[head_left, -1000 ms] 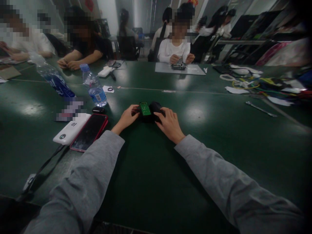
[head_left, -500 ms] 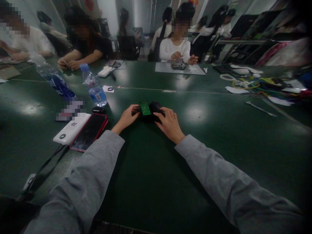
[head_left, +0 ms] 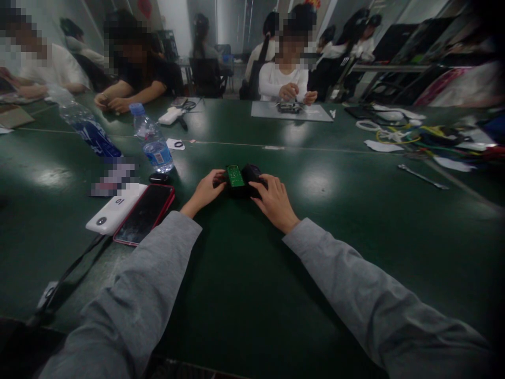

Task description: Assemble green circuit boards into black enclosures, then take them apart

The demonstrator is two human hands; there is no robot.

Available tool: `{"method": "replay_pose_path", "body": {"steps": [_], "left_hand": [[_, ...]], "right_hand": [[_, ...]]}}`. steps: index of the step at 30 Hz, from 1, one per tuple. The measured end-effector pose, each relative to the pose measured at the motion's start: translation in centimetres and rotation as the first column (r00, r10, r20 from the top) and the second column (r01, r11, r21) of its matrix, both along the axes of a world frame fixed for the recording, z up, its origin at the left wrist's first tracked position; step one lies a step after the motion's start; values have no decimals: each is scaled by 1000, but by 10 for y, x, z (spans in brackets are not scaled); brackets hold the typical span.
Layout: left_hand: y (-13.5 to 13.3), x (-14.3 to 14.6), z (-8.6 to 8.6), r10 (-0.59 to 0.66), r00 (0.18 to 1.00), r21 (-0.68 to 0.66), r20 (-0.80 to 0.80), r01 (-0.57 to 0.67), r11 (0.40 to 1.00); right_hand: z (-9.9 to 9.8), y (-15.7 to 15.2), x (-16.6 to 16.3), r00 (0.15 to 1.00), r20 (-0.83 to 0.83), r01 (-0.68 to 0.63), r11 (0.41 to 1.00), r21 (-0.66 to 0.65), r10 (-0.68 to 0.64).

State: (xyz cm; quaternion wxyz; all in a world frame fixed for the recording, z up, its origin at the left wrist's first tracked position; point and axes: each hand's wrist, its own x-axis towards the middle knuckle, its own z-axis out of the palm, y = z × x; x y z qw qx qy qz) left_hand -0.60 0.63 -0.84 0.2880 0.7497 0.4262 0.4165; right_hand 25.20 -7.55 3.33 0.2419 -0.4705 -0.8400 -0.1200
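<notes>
A small black device (head_left: 248, 173) with a green circuit board (head_left: 235, 176) showing on its top rests on the dark green table (head_left: 244, 284). My left hand (head_left: 205, 191) grips the device's left side, fingertips at the board's edge. My right hand (head_left: 274, 201) lies over its right side with fingers curled on the black casing. Both arms wear grey sleeves.
Left of my hands lie a red-cased phone (head_left: 145, 213), a white power bank (head_left: 115, 208) with a cable, and two water bottles (head_left: 152, 138). A wrench (head_left: 421, 176) and tangled cables (head_left: 398, 134) sit at the right. Other people work at the far side.
My hands and the device stay put. The person in white across the table has shifted their hands a little.
</notes>
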Motion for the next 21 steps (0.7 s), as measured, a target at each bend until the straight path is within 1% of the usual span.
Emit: {"method": "replay_pose_path", "body": {"steps": [14,21], "left_hand": [[-2,0,2,1,1000,4,-13,-1,1000],[-1,1,2,8,1000,-2,-12,-8,1000]], "right_hand": [[-1,1,1,1000,7,-12,1000,21,12],[-1,1,2,999,-33,-37,999,29,38]]}}
